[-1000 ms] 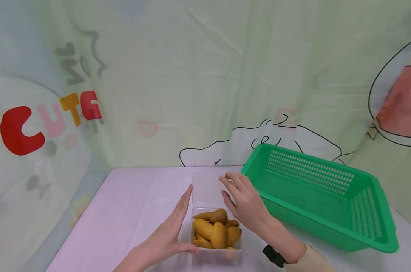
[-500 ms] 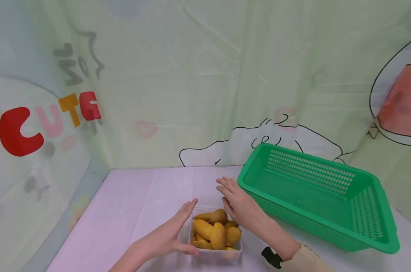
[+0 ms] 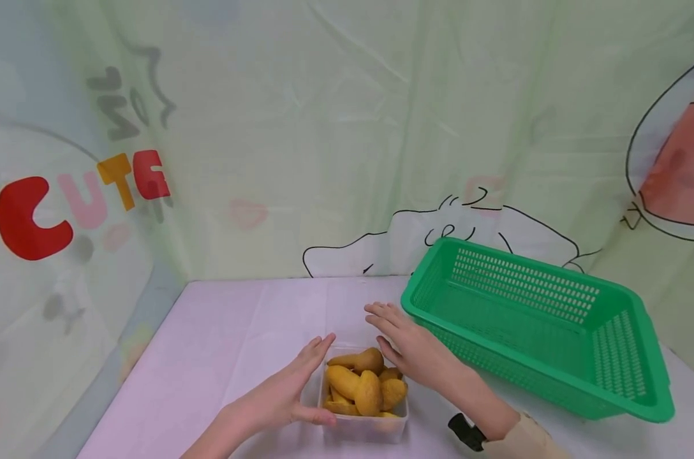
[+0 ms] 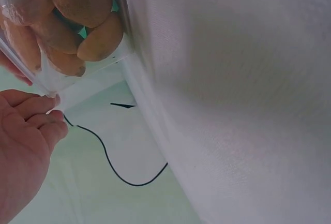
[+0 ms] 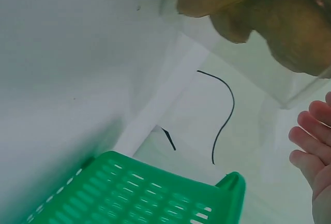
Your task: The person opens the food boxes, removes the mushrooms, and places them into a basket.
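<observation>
A clear plastic box [image 3: 376,433] stands on the table, filled with several yellow-brown, pear-shaped fruits or vegetables [image 3: 367,392]. My left hand [image 3: 272,398] spans the box's left side, thumb by the front corner and fingers stretched toward the back corner. In the left wrist view, the left hand's fingertips [image 4: 54,100] are right at a corner of the box. My right hand [image 3: 410,344] is at the back right of the box, fingers extended and slightly bent. The right wrist view shows its fingers [image 5: 315,131] just beside a box corner, with nothing gripped.
A large green plastic basket [image 3: 525,325] with perforated walls sits right of the box, close to my right forearm. The table has a pale lilac cover [image 3: 221,331]. A printed curtain [image 3: 295,127] hangs behind it. A black band [image 3: 466,432] is at my right wrist.
A flat clear lid visible behind the box one second ago no longer shows there. My right hand has moved slightly down and left; the left fingers have lowered toward the box.
</observation>
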Demonstrator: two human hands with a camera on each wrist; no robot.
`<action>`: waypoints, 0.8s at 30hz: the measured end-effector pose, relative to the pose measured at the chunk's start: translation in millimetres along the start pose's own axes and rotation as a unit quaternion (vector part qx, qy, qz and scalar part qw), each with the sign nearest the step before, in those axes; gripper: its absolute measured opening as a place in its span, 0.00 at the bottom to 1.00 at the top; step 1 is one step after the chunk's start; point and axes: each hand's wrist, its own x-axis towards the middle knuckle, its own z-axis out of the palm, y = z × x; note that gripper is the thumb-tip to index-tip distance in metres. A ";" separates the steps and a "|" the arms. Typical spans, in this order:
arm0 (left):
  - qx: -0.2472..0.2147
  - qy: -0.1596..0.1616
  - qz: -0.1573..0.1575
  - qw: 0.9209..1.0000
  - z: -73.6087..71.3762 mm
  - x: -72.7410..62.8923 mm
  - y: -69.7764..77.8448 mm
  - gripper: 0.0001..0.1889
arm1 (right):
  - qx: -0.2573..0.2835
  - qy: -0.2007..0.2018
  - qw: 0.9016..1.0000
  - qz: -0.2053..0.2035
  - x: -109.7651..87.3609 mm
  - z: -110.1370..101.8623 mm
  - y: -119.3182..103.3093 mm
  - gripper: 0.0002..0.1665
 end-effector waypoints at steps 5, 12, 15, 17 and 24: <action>0.015 0.007 0.000 1.000 0.5 0.0 0.3 0.56 | 0.028 0.017 0.999 -0.005 -6.0 -10.3 -8.2 0.25; 0.021 0.003 -0.005 1.000 -0.4 -0.3 1.7 0.56 | 0.050 0.033 0.997 -0.041 -21.3 -10.6 -19.4 0.23; 0.019 0.002 -0.006 1.000 -0.4 -0.9 2.7 0.56 | 0.052 0.024 0.997 -0.052 -28.8 -8.2 -25.9 0.23; 0.018 0.002 -0.006 1.000 -0.6 -1.3 3.5 0.56 | 0.054 0.013 0.997 -0.047 -32.8 -7.5 -30.4 0.24; 0.010 0.002 -0.003 1.000 -1.1 -1.6 4.4 0.55 | 0.051 0.015 0.996 -0.072 -39.3 -5.7 -38.2 0.27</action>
